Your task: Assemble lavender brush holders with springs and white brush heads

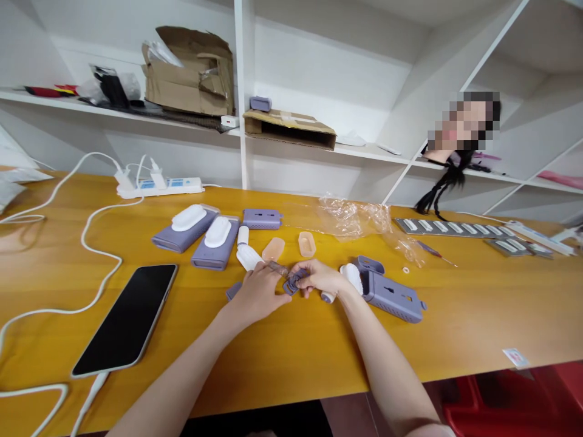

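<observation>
My right hand pinches a small dark purple plastic part with an opening in it. My left hand is closed at the fingertips on a small clear brownish plastic piece, which meets the purple part; whether they are joined I cannot tell. Just beyond the left fingers lies a white brush-like piece. Two peach-coloured oval trays lie past the hands. Beside my right wrist are a white bristled head, a purple perforated case and an open purple cap.
Two purple cases topped with white ovals stand left of centre; another purple case lies behind. A phone charges at left, near a power strip. Crumpled clear film, a screwdriver and grey metal strips lie right.
</observation>
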`<state>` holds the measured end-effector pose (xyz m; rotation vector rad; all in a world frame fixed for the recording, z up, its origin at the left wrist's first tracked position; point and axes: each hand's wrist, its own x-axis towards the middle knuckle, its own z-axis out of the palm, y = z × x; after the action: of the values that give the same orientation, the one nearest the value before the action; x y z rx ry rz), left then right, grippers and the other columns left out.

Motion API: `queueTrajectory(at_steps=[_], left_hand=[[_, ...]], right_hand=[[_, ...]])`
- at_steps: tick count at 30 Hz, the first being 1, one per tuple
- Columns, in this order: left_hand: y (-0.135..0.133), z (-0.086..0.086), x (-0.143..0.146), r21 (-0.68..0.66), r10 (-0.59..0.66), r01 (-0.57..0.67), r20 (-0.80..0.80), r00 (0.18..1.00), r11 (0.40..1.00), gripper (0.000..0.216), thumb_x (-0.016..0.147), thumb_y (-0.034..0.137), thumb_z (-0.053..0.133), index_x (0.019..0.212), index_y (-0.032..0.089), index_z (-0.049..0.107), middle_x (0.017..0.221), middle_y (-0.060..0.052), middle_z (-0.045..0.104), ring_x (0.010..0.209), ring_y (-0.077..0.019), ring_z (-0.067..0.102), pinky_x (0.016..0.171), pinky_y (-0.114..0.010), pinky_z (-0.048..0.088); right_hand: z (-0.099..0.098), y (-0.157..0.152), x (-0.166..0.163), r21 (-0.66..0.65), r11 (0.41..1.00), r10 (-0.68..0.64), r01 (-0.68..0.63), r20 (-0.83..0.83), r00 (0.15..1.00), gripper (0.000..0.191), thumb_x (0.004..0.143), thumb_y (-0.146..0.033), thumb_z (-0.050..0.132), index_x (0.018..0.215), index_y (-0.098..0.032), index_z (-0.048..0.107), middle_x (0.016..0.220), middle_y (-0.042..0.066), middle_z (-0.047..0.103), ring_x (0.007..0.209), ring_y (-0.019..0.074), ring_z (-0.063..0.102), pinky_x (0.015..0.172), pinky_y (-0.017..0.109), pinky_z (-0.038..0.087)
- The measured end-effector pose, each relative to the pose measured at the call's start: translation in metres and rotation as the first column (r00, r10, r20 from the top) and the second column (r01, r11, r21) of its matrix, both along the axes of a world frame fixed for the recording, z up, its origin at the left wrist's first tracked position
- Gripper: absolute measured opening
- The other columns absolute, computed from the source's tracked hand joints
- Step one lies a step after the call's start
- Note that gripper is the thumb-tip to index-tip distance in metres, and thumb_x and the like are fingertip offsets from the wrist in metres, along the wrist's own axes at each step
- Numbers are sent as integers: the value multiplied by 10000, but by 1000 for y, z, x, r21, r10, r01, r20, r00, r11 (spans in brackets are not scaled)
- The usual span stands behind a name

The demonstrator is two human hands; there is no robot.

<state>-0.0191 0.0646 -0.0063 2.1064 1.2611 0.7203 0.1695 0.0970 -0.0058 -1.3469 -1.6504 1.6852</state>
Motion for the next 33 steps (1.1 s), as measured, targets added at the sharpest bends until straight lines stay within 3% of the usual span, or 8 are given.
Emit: queueTrajectory(at_steps=[4,11,16,18,20,23,26,33], left_hand=[[-2,-1,3,24,22,-22,-12,1000,999,351,622,258,662,971,242,630,1119,-89,610,1086,-331,467,923,-465,340],[-22,20,15,230,161,-84,-341,926,970,248,764,197,490,987,182,597,1136,-115,557,1077,-319,429,822,-454,400],[-52,10,64,231,-104,225,-442,891,947,270,778,103,412,956,123,614,974,-155,589,961,-299,490,715,-393,443],[-59,-2,95,253,-266,401,-436,860,881,303,776,82,387,977,82,613,996,-184,586,981,-302,498,715,-383,454],[-59,-15,127,346,-365,506,-398,842,790,356,809,101,354,1082,42,576,1105,-210,564,1086,-309,462,849,-426,422],[-44,-26,167,433,-309,444,-347,885,785,496,853,145,321,1336,31,354,1405,-211,336,1305,-336,238,1022,-522,249],[-25,-28,189,450,-363,472,-310,879,758,547,871,199,336,1406,135,240,1458,-136,275,1327,-305,223,1056,-542,178],[-11,-41,202,448,-438,454,-147,887,770,510,868,220,333,1363,102,321,1413,-173,349,1290,-318,300,1048,-505,188]], right_hand=[[4,1,3,-2,1000,7,-7,3,1000,164,549,-84,565,694,-155,590,534,-49,617,391,71,565,388,150,385],[31,-2,40,62,989,-133,138,-77,988,265,560,-95,605,820,-132,640,632,-13,640,413,68,546,412,177,396],[37,-2,53,70,983,-162,172,-131,978,265,579,-127,664,844,-121,652,605,-12,622,410,66,520,418,192,391],[36,-1,53,86,977,-181,195,-152,972,249,584,-144,682,830,-123,653,621,-6,628,417,67,520,429,198,401],[37,-1,54,96,972,-197,216,-173,965,244,579,-159,700,816,-125,652,633,-4,632,422,67,520,438,205,411],[41,-3,57,121,960,-229,254,-185,956,263,570,-172,718,822,-130,652,620,-10,628,425,72,525,445,211,418],[47,-6,58,152,946,-256,287,-195,947,272,571,-168,713,833,-131,654,601,-13,625,430,79,534,445,210,417],[53,-12,50,170,939,-262,300,-215,941,273,566,-177,721,828,-135,655,594,-13,626,426,80,530,439,213,414]])
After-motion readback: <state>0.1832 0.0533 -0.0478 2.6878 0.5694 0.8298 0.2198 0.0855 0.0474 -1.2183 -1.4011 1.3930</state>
